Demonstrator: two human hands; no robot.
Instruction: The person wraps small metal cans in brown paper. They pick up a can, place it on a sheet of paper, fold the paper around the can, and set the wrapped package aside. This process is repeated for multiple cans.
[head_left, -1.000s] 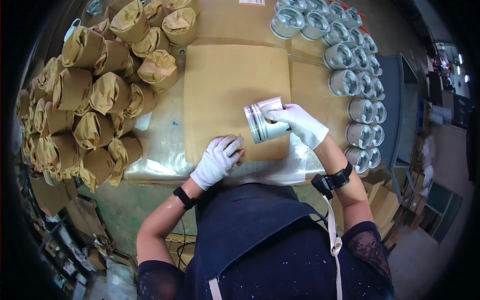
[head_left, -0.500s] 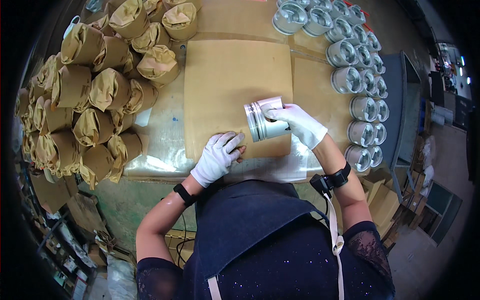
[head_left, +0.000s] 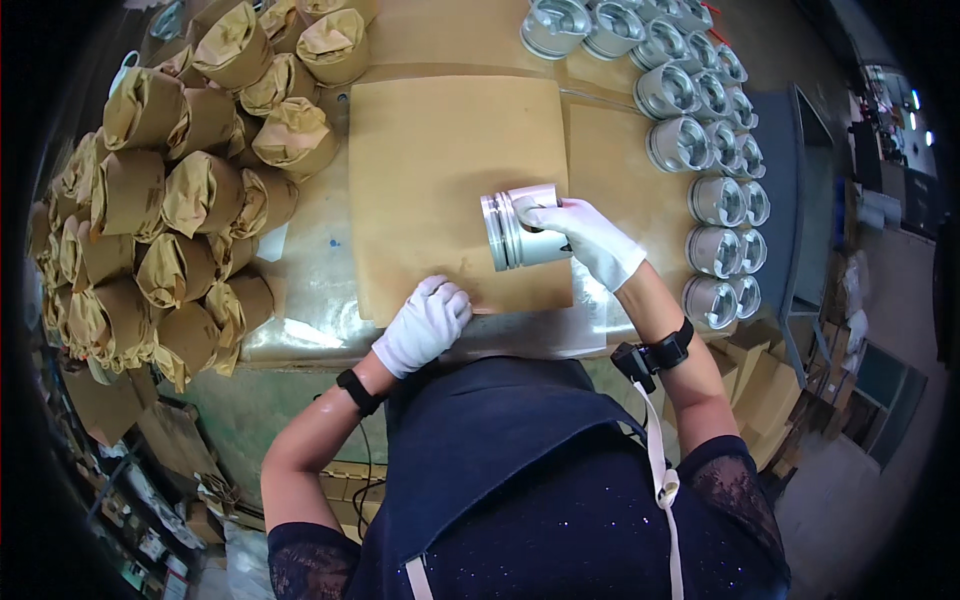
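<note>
A silvery metal piston point(head_left: 530, 228) with ring grooves lies on its side over a stack of brown paper sheets point(head_left: 440, 140). My right hand point(head_left: 590, 235), in a white glove, grips the piston from the right, thumb on top near the pin hole. At the near edge of the paper is my left hand point(head_left: 425, 325), also gloved, its fingers curled in against the sheet. The fingertips are hidden, so I cannot make out whether they pinch the paper.
Many paper-wrapped bundles point(head_left: 205, 195) are stacked along the table's left side. Bare pistons point(head_left: 715, 200) stand in rows on the right, reaching to the back. Cardboard boxes point(head_left: 760, 400) sit below the right side, near a grey metal frame point(head_left: 800, 200).
My left hand has drawn slightly nearer and its fingers, spread before, are now curled. The piston stays in my right hand, nearly in place. The whole view has shifted a little.
</note>
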